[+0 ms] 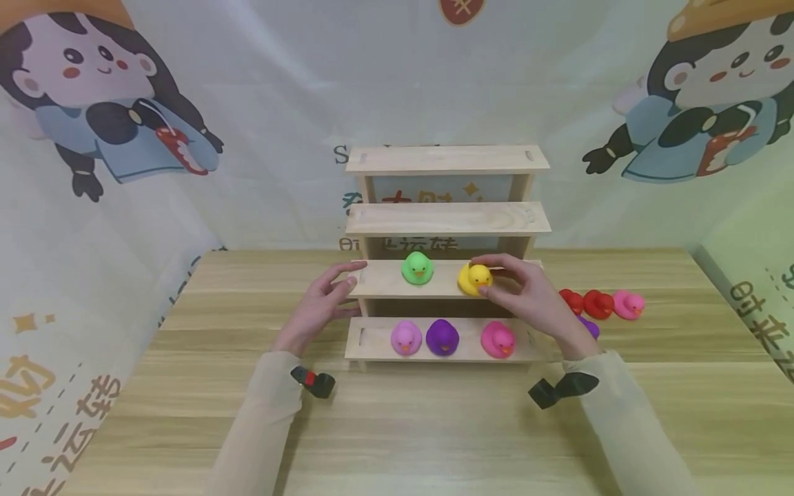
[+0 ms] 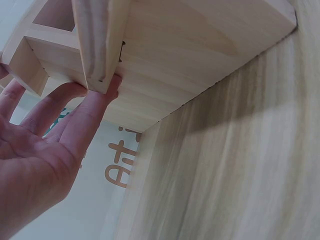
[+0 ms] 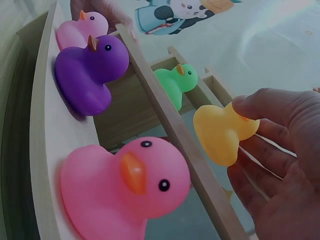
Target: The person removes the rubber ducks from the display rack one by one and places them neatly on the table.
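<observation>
A stepped wooden shelf [image 1: 446,219] with several tiers stands on the table. My right hand [image 1: 535,293] pinches a yellow rubber duck [image 1: 474,280] between thumb and fingers, at the right part of the second tier from the bottom. In the right wrist view the thumb lies against the yellow duck's [image 3: 217,131] head. On the same tier, farther left, sits a green duck [image 1: 418,269]. Below, the bottom tier bears a light pink duck [image 1: 406,337], a purple duck [image 1: 443,337] and a darker pink duck [image 1: 498,339]. My left hand [image 1: 318,303] holds the shelf's left end, fingers at the board [image 2: 97,45].
On the table right of the shelf lie red ducks [image 1: 598,304], a pink duck [image 1: 629,304] and a purple duck [image 1: 589,327], partly behind my right hand. A printed cloth [image 1: 279,138] with cartoon figures hangs behind the wooden table [image 1: 409,434].
</observation>
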`<state>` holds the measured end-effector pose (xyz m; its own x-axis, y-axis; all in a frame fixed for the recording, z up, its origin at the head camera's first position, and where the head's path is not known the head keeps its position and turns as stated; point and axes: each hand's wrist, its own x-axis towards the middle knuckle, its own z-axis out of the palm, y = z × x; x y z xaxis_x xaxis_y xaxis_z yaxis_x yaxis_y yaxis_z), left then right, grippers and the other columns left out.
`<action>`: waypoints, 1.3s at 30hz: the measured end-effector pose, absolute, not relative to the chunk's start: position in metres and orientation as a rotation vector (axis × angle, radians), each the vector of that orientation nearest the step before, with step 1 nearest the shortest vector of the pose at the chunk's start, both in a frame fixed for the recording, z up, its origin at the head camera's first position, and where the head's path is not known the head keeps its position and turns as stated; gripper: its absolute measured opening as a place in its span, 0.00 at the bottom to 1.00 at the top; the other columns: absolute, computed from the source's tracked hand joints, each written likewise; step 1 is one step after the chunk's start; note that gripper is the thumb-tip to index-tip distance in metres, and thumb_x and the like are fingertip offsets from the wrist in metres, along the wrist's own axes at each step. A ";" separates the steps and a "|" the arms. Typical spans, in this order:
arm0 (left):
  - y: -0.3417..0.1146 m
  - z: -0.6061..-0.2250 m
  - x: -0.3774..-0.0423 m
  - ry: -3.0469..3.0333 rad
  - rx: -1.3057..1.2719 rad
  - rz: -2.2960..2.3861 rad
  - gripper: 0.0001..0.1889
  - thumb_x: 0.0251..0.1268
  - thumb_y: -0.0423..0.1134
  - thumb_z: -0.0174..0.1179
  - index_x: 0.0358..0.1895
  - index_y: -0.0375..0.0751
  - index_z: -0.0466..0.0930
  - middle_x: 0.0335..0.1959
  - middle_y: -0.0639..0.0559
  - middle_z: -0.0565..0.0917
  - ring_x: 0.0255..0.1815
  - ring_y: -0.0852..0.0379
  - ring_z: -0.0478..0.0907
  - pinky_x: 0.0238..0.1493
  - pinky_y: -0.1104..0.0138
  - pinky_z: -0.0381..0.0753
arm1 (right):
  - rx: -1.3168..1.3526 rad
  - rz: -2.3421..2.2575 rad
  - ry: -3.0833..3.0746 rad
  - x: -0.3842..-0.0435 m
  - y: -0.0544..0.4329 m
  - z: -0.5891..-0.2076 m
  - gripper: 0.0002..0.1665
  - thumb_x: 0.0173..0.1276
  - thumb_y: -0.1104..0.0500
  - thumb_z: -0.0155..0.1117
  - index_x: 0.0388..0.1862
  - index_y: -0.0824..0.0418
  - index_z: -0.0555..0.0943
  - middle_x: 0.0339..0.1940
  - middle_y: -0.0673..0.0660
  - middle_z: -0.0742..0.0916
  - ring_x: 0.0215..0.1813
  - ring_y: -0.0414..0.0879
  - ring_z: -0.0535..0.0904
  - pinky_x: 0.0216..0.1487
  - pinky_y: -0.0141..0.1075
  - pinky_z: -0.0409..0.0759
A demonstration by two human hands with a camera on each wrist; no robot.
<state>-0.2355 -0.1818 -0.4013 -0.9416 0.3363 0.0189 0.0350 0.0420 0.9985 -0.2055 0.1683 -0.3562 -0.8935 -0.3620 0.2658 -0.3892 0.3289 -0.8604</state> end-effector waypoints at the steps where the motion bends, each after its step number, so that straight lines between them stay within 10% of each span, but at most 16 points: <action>1: -0.182 -0.401 -0.235 2.094 0.380 1.998 0.22 0.77 0.42 0.48 0.69 0.43 0.66 0.66 0.37 0.66 0.60 0.38 0.72 0.51 0.50 0.79 | 0.720 1.647 -2.542 -0.204 0.169 -0.356 0.24 0.66 0.64 0.66 0.61 0.65 0.76 0.58 0.60 0.80 0.63 0.55 0.72 0.65 0.51 0.69; 22: -0.180 -0.402 -0.236 2.093 0.373 2.000 0.23 0.77 0.43 0.49 0.70 0.42 0.65 0.65 0.35 0.67 0.59 0.35 0.73 0.52 0.48 0.79 | 0.581 1.608 -2.562 -0.186 0.199 -0.350 0.25 0.67 0.61 0.65 0.63 0.61 0.76 0.61 0.58 0.79 0.65 0.58 0.69 0.63 0.58 0.68; 31: -0.179 -0.401 -0.236 2.077 0.389 2.011 0.23 0.77 0.43 0.48 0.70 0.42 0.65 0.65 0.35 0.67 0.59 0.35 0.73 0.52 0.48 0.78 | 0.660 1.557 -2.459 -0.179 0.214 -0.353 0.24 0.65 0.69 0.64 0.61 0.67 0.76 0.58 0.62 0.81 0.58 0.41 0.75 0.52 0.27 0.76; 39: -0.181 -0.401 -0.236 2.092 0.356 1.996 0.23 0.77 0.43 0.48 0.70 0.42 0.65 0.65 0.35 0.68 0.58 0.35 0.73 0.52 0.48 0.78 | 0.649 1.629 -2.437 -0.171 0.231 -0.350 0.26 0.65 0.71 0.63 0.63 0.68 0.74 0.58 0.60 0.80 0.55 0.37 0.76 0.50 0.26 0.78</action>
